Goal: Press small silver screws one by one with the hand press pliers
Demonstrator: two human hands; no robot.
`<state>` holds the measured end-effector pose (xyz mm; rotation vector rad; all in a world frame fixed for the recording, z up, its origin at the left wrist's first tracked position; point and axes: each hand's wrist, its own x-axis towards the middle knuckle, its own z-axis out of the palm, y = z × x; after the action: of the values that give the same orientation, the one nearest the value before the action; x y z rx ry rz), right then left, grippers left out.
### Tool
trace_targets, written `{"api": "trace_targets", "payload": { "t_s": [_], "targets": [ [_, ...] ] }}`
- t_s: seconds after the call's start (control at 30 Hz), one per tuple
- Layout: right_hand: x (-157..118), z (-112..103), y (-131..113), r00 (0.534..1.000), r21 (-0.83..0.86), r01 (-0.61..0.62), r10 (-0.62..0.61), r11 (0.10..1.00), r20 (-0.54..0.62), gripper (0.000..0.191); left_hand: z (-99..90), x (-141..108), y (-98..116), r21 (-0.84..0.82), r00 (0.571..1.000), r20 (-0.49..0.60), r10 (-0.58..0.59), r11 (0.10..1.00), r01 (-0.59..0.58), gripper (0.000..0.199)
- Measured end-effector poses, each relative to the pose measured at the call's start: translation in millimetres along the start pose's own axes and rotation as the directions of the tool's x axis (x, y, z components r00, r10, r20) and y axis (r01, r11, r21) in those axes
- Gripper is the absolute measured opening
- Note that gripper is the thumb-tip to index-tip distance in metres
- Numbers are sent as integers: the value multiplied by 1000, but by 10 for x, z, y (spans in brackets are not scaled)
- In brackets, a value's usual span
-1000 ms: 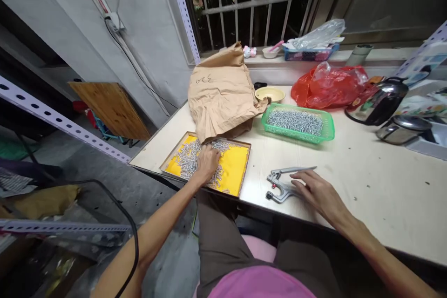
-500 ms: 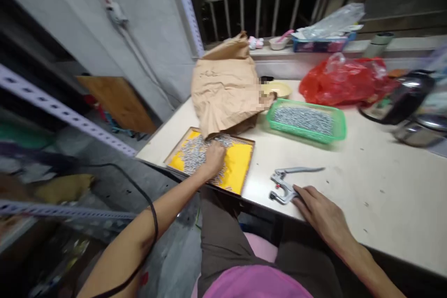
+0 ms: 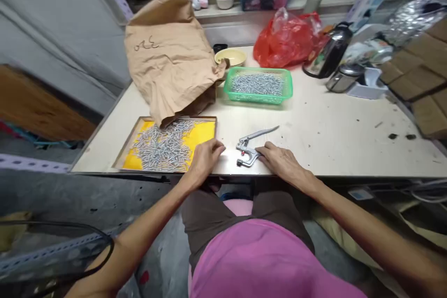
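My left hand point(image 3: 206, 157) is over the right edge of a shallow tray point(image 3: 126, 151). Its thumb and fingertips are pinched together, and whatever they hold is too small to make out. Many small silvery metal pieces point(image 3: 164, 146) lie heaped on the tray's yellow lining point(image 3: 202, 134). On the tabletop, my right hand point(image 3: 281, 162) grips one handle of metal snap-fastener pliers point(image 3: 248, 154). The pliers' jaws point left toward my left hand, and their other handle point(image 3: 261, 133) stands spread away.
A green basket point(image 3: 228, 88) of similar silvery pieces stands behind the pliers. A brown paper bag point(image 3: 171, 56) leans over the tray's back edge. Farther back are a yellow bowl point(image 3: 235, 56), a red plastic bag point(image 3: 282, 39) and a dark kettle point(image 3: 331, 51). Cardboard boxes point(image 3: 426, 65) stand at right.
My left hand has left the heap of metal pieces and moved right to the tray's edge. My right hand stays on the pliers. The view has swung to the right.
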<state>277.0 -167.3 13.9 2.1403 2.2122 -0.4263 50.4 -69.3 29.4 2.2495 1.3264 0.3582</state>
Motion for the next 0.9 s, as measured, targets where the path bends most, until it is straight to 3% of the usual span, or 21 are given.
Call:
{"api": "trace_targets", "payload": {
  "t_s": [0.13,0.23,0.33,0.47,0.57,0.63,0.7,0.77,0.9],
  "targets": [
    [-67,-60,-15,999,-30,-21,23,999,48,30,323,-86,147,252,987,123,102,959,-130,17],
    [-119,-4,4,1000,-41,6,-5,999,15,33,393,-114,162,418,965,232,122,884,-212,17],
    [-113,63,24,1000,-46,21,-22,999,-5,35,375,-134,134,434,949,291,125,867,-247,13],
    [-105,70,-1,1000,-46,12,-12,999,10,36,355,-125,92,367,955,271,117,905,-215,12],
    [-117,51,-19,1000,-46,1,-2,999,-7,34,357,-62,103,157,982,183,45,985,-75,15],
    [-122,49,-17,1000,-53,2,-3,999,-11,33,365,-10,138,-96,978,184,-102,988,121,12],
    [-119,54,-5,1000,-65,9,-9,998,-2,33,379,36,184,-339,935,262,-240,884,322,9],
    [-111,59,10,1000,-74,12,-10,997,14,34,397,68,231,-487,889,338,-309,751,446,10],
    [-92,59,31,1000,-78,3,-1,997,21,35,434,100,294,-553,811,451,-372,596,582,19]
  ]
}}
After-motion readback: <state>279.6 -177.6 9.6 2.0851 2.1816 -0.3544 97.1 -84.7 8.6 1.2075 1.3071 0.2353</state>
